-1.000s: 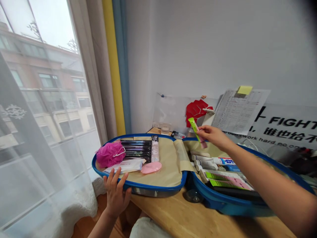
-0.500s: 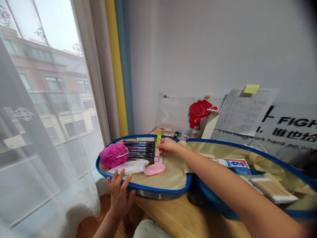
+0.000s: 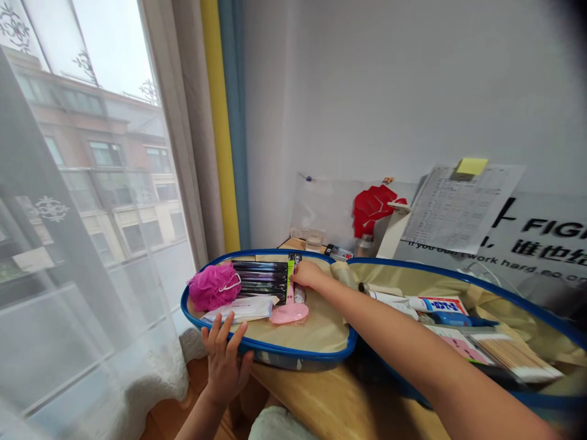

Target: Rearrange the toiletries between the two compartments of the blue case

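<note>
As I look down from the head camera, the wooden counter (image 3: 334,391) spreads below, its left edge passing under an open blue suitcase (image 3: 316,354) whose left half seems to hang partly beyond it. That may be why my left hand (image 3: 227,360) has its grip wide, fingers spread over the front rim: I judge it a steadying touch. My right hand (image 3: 308,275) reaches into the same half from the hinge side, its grip narrow.

Toward the back edge of that half, black packets (image 3: 261,278) lie flat in a row, probably to take up little depth. Beside them, a magenta pouf (image 3: 213,287) fills the rounded left end, where its soft shape likely suits the curve. A white packet (image 3: 243,308) lies in front of the row, with a pink oval piece (image 3: 288,314) near its right end.

Slimmest is the green-and-pink sachet (image 3: 290,290), set crosswise at the packets' right ends, seemingly to line up with them. My right fingers appear to pinch its right side, though the fingertips are hard to make out.
</note>
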`<move>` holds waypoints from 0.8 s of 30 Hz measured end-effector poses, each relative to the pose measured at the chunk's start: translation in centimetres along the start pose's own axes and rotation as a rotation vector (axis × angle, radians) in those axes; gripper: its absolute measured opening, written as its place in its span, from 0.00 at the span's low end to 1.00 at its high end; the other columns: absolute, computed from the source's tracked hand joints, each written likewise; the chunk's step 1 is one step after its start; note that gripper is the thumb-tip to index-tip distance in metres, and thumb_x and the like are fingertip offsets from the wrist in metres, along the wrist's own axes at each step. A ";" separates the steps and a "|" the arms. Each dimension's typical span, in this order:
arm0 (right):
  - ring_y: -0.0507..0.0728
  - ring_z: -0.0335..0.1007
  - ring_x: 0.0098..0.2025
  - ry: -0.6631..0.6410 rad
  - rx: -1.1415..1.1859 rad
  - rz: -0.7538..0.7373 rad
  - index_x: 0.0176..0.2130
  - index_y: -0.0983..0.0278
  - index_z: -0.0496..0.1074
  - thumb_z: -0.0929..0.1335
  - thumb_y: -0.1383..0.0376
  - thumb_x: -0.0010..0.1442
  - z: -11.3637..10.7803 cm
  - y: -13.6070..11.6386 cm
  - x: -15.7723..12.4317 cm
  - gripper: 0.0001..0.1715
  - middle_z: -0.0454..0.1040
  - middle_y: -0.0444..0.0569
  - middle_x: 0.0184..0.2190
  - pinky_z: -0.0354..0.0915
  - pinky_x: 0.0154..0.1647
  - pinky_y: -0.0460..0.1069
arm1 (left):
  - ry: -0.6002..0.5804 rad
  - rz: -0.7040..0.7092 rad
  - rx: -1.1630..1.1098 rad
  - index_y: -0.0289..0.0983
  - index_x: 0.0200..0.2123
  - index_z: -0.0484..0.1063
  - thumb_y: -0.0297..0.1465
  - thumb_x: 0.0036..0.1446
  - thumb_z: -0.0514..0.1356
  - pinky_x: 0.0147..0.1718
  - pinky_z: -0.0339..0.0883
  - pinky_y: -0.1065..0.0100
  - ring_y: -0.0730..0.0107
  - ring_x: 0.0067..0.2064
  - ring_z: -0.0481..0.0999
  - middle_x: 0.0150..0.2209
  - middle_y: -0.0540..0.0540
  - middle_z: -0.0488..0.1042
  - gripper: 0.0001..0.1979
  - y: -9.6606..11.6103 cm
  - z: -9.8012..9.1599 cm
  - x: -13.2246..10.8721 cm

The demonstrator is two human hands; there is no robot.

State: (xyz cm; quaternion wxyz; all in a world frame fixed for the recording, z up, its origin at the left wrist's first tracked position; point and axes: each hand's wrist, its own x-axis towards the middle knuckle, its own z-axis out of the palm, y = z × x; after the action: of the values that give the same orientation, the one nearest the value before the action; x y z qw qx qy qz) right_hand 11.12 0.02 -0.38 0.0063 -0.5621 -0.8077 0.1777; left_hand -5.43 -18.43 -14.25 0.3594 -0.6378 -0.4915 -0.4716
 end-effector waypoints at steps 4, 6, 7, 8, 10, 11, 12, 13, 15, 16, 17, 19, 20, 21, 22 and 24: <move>0.54 0.69 0.46 0.036 -0.030 -0.015 0.49 0.64 0.68 0.65 0.56 0.62 -1.3 0.4 -0.3 0.19 0.71 0.50 0.48 0.69 0.46 0.55 | -0.006 -0.003 -0.005 0.40 0.64 0.52 0.32 0.63 0.49 0.64 0.34 0.45 0.53 0.68 0.44 0.66 0.38 0.51 0.26 -0.1 0.0 0.0; 0.53 0.70 0.43 0.048 -0.025 -0.023 0.48 0.65 0.69 0.65 0.56 0.62 -2.5 1.2 -0.6 0.19 0.71 0.50 0.46 0.69 0.44 0.54 | -0.009 -0.002 -0.010 0.40 0.64 0.52 0.31 0.63 0.49 0.64 0.34 0.46 0.53 0.69 0.44 0.67 0.38 0.50 0.26 -0.1 0.0 0.0; 0.53 0.70 0.42 0.057 -0.020 -0.031 0.48 0.65 0.69 0.64 0.56 0.62 -3.2 1.8 -0.9 0.19 0.72 0.49 0.45 0.70 0.43 0.53 | -0.009 0.002 -0.013 0.40 0.64 0.52 0.31 0.63 0.49 0.64 0.33 0.46 0.54 0.69 0.43 0.67 0.38 0.49 0.26 -0.1 0.0 0.0; 0.52 0.70 0.41 0.072 -0.016 -0.042 0.48 0.65 0.68 0.64 0.56 0.63 -4.0 2.4 -1.2 0.19 0.72 0.49 0.44 0.70 0.42 0.53 | -0.007 0.008 -0.015 0.39 0.64 0.52 0.31 0.63 0.49 0.64 0.32 0.47 0.54 0.69 0.43 0.67 0.38 0.48 0.26 -0.1 -0.1 0.1; 0.52 0.70 0.41 0.116 -0.011 -0.073 0.48 0.65 0.68 0.64 0.56 0.62 -5.4 4.1 -2.1 0.19 0.72 0.49 0.44 0.70 0.40 0.52 | -0.002 0.021 -0.015 0.38 0.64 0.51 0.30 0.63 0.49 0.64 0.31 0.49 0.55 0.69 0.42 0.68 0.39 0.47 0.27 0.0 -0.1 0.3; 0.52 0.70 0.41 0.143 -0.013 -0.090 0.49 0.65 0.68 0.64 0.56 0.62 -6.0 5.0 -2.8 0.20 0.71 0.49 0.44 0.70 0.40 0.52 | 0.001 0.027 -0.014 0.38 0.64 0.51 0.30 0.63 0.49 0.64 0.31 0.49 0.55 0.69 0.42 0.68 0.39 0.47 0.27 0.0 -0.1 0.4; 0.52 0.70 0.41 0.170 -0.019 -0.108 0.49 0.65 0.68 0.65 0.56 0.62 -6.6 6.0 -3.5 0.20 0.71 0.49 0.44 0.70 0.41 0.52 | 0.005 0.032 -0.014 0.38 0.64 0.51 0.30 0.63 0.49 0.65 0.32 0.50 0.55 0.69 0.42 0.68 0.39 0.47 0.27 0.0 -0.2 0.4; 0.53 0.70 0.41 0.194 -0.031 -0.124 0.48 0.65 0.68 0.65 0.56 0.62 -7.1 7.0 -4.4 0.19 0.71 0.49 0.44 0.69 0.41 0.52 | 0.008 0.036 -0.015 0.38 0.65 0.51 0.30 0.63 0.49 0.65 0.32 0.50 0.56 0.69 0.42 0.68 0.39 0.46 0.27 0.0 -0.2 0.5; 0.53 0.69 0.43 0.225 -0.068 -0.150 0.47 0.65 0.68 0.65 0.56 0.62 -7.9 9.1 -6.3 0.18 0.71 0.49 0.45 0.68 0.43 0.53 | 0.012 0.039 -0.019 0.38 0.65 0.50 0.30 0.63 0.49 0.65 0.32 0.50 0.56 0.69 0.42 0.68 0.39 0.47 0.27 0.0 -0.1 0.5; 0.53 0.69 0.43 0.228 -0.092 -0.160 0.46 0.65 0.69 0.65 0.57 0.62 -8.2 10.1 -7.3 0.17 0.71 0.49 0.44 0.68 0.44 0.54 | 0.013 0.037 -0.021 0.38 0.65 0.50 0.30 0.62 0.49 0.64 0.32 0.50 0.56 0.69 0.42 0.68 0.39 0.47 0.27 -0.1 -0.1 0.4; 0.53 0.68 0.44 0.220 -0.117 -0.168 0.44 0.66 0.69 0.65 0.57 0.62 -8.4 11.2 -8.3 0.16 0.71 0.49 0.44 0.67 0.45 0.54 | 0.014 0.033 -0.022 0.39 0.65 0.50 0.30 0.62 0.49 0.64 0.32 0.49 0.56 0.69 0.42 0.68 0.39 0.47 0.27 -0.1 -0.1 0.4; 0.52 0.68 0.43 0.168 -0.161 -0.172 0.41 0.65 0.70 0.65 0.57 0.62 -8.4 13.2 -10.2 0.14 0.71 0.48 0.43 0.67 0.46 0.54 | 0.011 0.020 -0.023 0.40 0.65 0.51 0.30 0.62 0.50 0.64 0.33 0.47 0.54 0.69 0.43 0.67 0.39 0.49 0.27 -0.2 0.1 0.1; 0.52 0.68 0.42 0.127 -0.177 -0.165 0.39 0.66 0.70 0.65 0.57 0.62 -8.4 14.2 -11.0 0.13 0.72 0.47 0.41 0.67 0.45 0.53 | 0.012 0.012 -0.023 0.40 0.64 0.51 0.31 0.62 0.50 0.64 0.34 0.45 0.53 0.69 0.44 0.67 0.39 0.50 0.27 -0.3 0.1 0.0; 0.51 0.68 0.39 0.078 -0.188 -0.152 0.38 0.66 0.71 0.65 0.57 0.62 -8.2 15.1 -11.7 0.14 0.72 0.47 0.39 0.67 0.43 0.52 | 0.013 0.007 -0.024 0.41 0.64 0.51 0.31 0.62 0.50 0.63 0.34 0.45 0.53 0.68 0.44 0.67 0.38 0.51 0.27 -0.3 0.1 0.0; 0.50 0.68 0.37 0.028 -0.194 -0.135 0.38 0.66 0.71 0.64 0.57 0.62 -8.0 15.9 -12.3 0.14 0.72 0.46 0.37 0.68 0.41 0.51 | 0.016 0.005 -0.026 0.41 0.64 0.52 0.31 0.62 0.50 0.63 0.34 0.44 0.52 0.68 0.45 0.67 0.38 0.51 0.27 -0.3 0.2 -0.1; 0.49 0.68 0.34 -0.067 -0.203 -0.102 0.39 0.66 0.71 0.64 0.57 0.63 -7.6 17.4 -13.3 0.15 0.72 0.44 0.34 0.68 0.38 0.50 | 0.023 0.010 -0.031 0.41 0.64 0.52 0.31 0.62 0.50 0.64 0.34 0.45 0.53 0.68 0.45 0.67 0.39 0.50 0.27 -0.3 0.2 0.0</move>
State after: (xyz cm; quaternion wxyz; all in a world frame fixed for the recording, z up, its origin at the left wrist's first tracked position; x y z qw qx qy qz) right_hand 33.39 -4.66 4.10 -0.0685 -0.5118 -0.8488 0.1132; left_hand -5.66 -18.19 -14.35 0.3573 -0.6403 -0.4769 -0.4848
